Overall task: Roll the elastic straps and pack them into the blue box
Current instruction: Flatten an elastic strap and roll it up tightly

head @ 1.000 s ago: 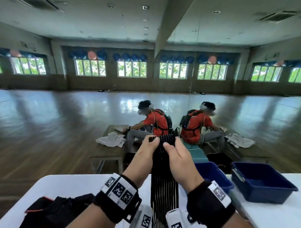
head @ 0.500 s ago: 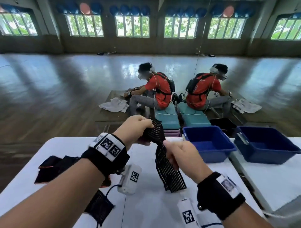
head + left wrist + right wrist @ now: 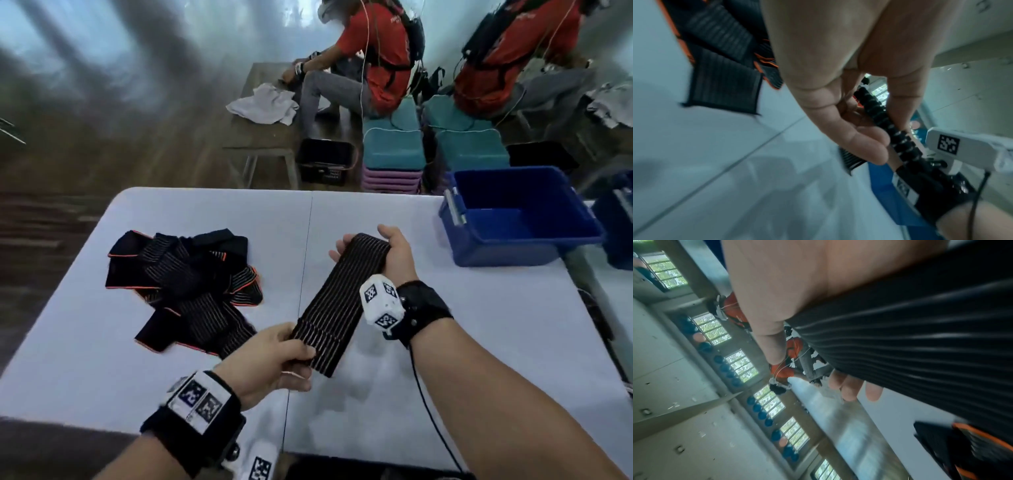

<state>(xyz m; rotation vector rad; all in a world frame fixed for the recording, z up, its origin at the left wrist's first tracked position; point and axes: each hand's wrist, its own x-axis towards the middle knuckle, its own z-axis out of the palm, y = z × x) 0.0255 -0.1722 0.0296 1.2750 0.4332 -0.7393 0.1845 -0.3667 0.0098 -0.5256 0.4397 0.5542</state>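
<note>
Black ribbed strap [image 3: 337, 301] held by both grips, left hand [image 3: 274, 363], right hand [image 3: 390, 253]; one blue box [image 3: 513, 246].

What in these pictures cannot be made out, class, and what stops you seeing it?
- Far end of the held strap: head view, wrapped inside the right hand.
- Near end: partly under the left hand fingers.
- Count of straps in the pile: they overlap.
- Blue box floor: near wall hides part.
- Left wrist view: motion blur smears the strap's texture.
</note>
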